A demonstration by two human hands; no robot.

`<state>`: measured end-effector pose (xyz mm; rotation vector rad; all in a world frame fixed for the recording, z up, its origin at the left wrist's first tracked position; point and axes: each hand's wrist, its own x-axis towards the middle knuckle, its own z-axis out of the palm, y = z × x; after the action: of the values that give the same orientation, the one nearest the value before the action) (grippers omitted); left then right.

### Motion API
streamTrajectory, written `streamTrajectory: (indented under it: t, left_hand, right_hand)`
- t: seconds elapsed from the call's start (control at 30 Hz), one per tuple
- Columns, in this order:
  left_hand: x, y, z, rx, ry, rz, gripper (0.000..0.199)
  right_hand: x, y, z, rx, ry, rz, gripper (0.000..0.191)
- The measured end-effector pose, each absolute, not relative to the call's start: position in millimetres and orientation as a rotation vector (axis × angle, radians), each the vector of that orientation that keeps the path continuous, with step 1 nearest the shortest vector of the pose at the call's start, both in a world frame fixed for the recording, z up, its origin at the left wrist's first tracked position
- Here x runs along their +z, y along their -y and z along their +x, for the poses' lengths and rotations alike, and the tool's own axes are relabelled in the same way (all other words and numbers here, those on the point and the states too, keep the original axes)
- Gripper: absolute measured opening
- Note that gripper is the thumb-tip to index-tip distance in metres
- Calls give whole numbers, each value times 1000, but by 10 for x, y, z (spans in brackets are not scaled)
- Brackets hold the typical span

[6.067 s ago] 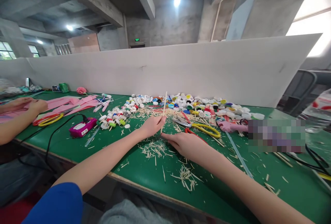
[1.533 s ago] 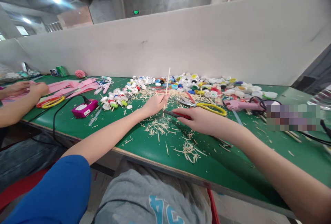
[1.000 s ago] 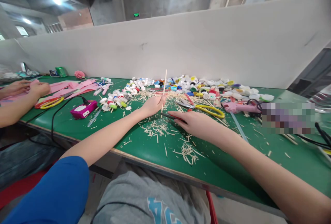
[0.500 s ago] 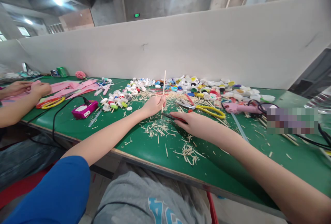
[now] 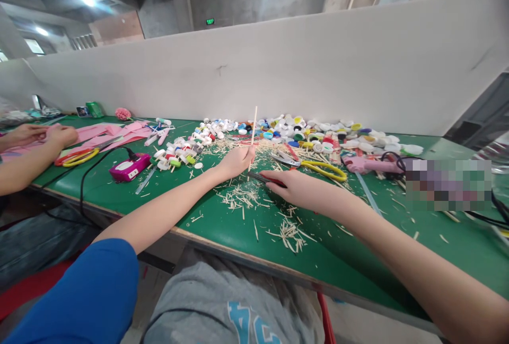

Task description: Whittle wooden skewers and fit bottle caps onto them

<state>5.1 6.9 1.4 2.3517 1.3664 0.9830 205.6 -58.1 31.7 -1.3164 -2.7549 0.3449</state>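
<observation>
Left hand [image 5: 238, 162] grips a pale stick [image 5: 254, 124] nearly upright; the right hand [image 5: 294, 186] clasps a dark tool [image 5: 259, 176] at the stick's lower end, above shavings [image 5: 240, 196] littering a green desk [image 5: 222, 230].

Your grey garment [image 5: 191, 301] bears a large blue 4 [image 5: 237, 309]; the character [image 5: 264, 333] beside it is cut off below. You cannot read the lit green sign [image 5: 210, 21] beyond the white partition [image 5: 278, 63]; its characters are too small.
</observation>
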Motion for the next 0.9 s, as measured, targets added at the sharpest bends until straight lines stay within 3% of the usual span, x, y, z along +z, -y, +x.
streamTrajectory:
  t: [0.9]
  left_hand:
    - [-7, -91, 56, 1002, -1334, 2375, 60]
  right_hand:
    - [303, 651, 2024, 215, 2790, -1351, 46]
